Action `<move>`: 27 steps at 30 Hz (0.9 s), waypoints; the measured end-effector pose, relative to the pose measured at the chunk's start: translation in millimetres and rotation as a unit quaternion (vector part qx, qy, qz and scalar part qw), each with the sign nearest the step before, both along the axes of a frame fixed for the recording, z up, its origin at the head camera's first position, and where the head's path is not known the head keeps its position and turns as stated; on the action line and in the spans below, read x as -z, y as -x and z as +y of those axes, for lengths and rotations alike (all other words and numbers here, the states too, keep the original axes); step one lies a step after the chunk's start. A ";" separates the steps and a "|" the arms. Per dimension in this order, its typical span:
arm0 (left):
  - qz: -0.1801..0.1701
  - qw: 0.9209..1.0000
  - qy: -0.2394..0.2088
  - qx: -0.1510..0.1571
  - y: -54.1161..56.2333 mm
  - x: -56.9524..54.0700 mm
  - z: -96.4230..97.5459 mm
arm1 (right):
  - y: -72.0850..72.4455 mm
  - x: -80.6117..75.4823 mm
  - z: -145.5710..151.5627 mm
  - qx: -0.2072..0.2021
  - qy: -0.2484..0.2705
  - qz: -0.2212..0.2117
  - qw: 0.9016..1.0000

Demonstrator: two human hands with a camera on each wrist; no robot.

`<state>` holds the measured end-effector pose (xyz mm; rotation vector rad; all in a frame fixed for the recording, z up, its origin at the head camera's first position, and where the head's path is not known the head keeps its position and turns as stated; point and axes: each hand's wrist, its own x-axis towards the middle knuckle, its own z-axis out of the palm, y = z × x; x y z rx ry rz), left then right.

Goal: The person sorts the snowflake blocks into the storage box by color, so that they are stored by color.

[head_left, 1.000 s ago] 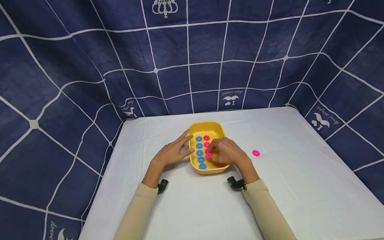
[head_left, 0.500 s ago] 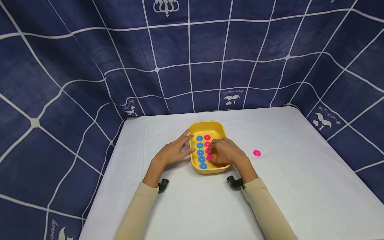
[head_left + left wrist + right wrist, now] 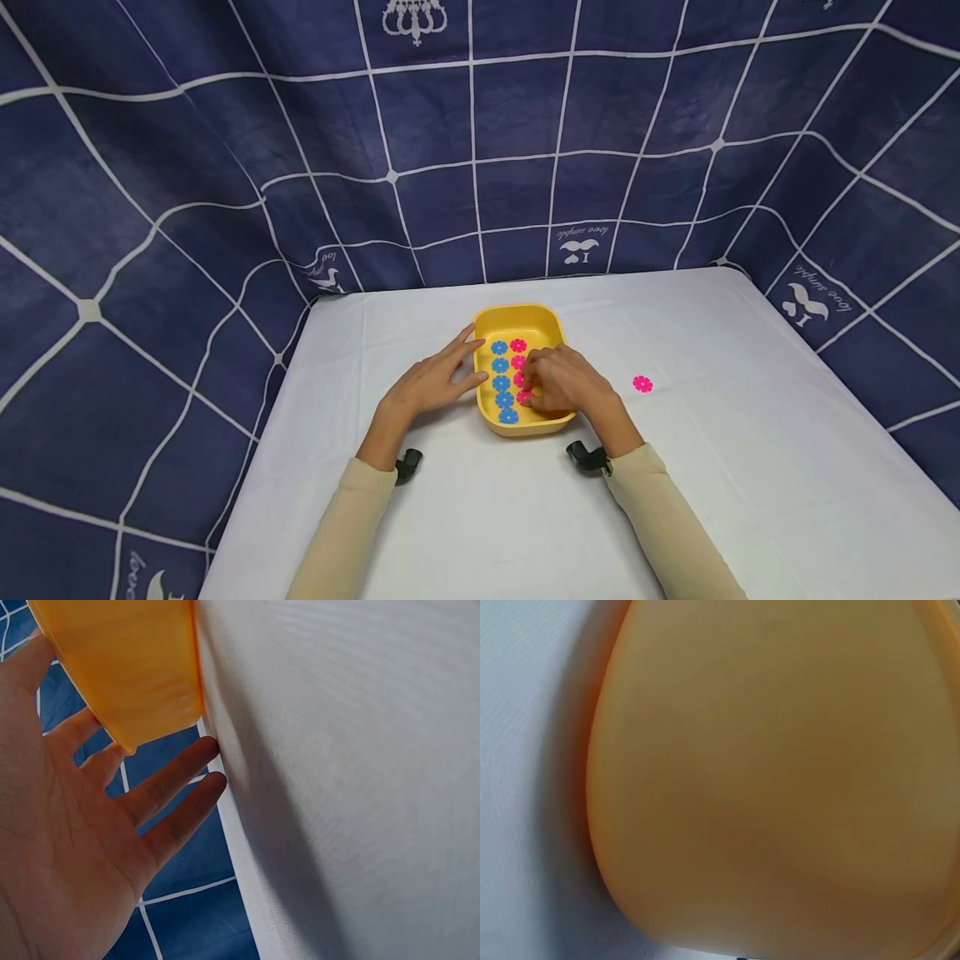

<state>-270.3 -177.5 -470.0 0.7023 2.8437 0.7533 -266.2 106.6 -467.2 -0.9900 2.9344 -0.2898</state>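
A yellow plastic tray (image 3: 522,315) lies on the white tabletop, with flower-shaped discs in two columns on its floor. The left column is blue flower-shaped discs (image 3: 500,365); beside it run pink flower-shaped discs (image 3: 518,345). My left hand (image 3: 427,382) rests at the tray's left rim, fingers spread; the left wrist view has its thumb and fingertips along the yellow wall (image 3: 127,667). Reaching over the right rim, my right hand (image 3: 566,379) has curled fingers and pinches the nearest pink disc (image 3: 524,399) low in its column, partly covering it. The right wrist view shows only the tray's outer wall (image 3: 772,772).
One more pink disc (image 3: 642,384) lies on the white cloth (image 3: 712,417) to the right of the tray. A dark blue curtain (image 3: 517,108) with white lines hangs behind and at both sides of the table.
The pink disc at my right fingertips has shifted slightly toward me, opening a gap from the one above it. My left hand stays at the rim; the tray has not visibly moved.
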 end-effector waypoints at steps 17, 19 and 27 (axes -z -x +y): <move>0.000 1.000 0.003 0.001 0.5 0.4 1.3 | 1.7 0.6 0.4 -0.006 0.007 0.015 1.000; -0.001 1.000 0.004 0.001 1.0 -0.2 1.7 | 2.1 0.5 1.2 -0.009 0.018 0.016 1.000; -0.001 1.000 0.004 -0.002 2.4 0.9 0.7 | 3.8 -2.8 5.0 -0.021 0.074 0.023 0.997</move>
